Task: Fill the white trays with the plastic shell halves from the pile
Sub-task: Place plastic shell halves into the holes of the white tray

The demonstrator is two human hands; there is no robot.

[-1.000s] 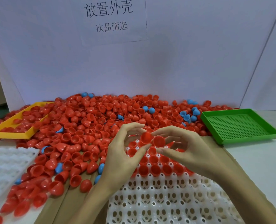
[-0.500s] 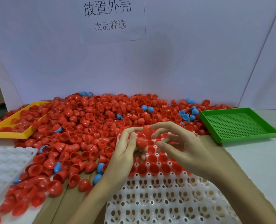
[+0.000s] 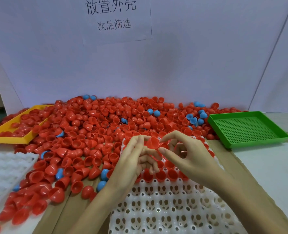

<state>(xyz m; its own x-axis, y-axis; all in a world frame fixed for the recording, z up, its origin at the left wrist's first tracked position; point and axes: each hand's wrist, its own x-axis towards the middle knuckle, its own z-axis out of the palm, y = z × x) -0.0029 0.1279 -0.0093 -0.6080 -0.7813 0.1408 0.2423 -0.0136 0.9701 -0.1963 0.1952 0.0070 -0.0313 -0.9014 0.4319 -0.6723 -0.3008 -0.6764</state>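
L hand [image 3: 131, 163]: over far end of the white tray, fingers up; grip looks like fingertips against a red shell half [image 3: 152, 143], held at its left side.
R hand [image 3: 189, 155]: just beside L, grip curled, forefinger tip on the same shell's right side, thumb below it. Whether it holds anything else in the palm: can't tell.
Red shell half: raised above tray, between both hands, dome side toward camera.
White tray [image 3: 165, 210]: centre front on counter; far rows filled w/ red halves, open side up; near rows bare sockets.
Pile [image 3: 96, 130]: red halves w/ a few blue ones, spread across counter behind and left of tray, reaching the back wall.
2nd white tray [image 3: 3, 168]: left edge, no shells seated, pile touching its right side.
Yellow tray [image 3: 10, 130]: far left, red halves inside.
Green tray [image 3: 248, 129]: far right, perforated base, nothing in it.
Sign [image 3: 113, 16]: paper on back wall, printed characters.
Counter [image 3: 264, 168]: pale surface at right.
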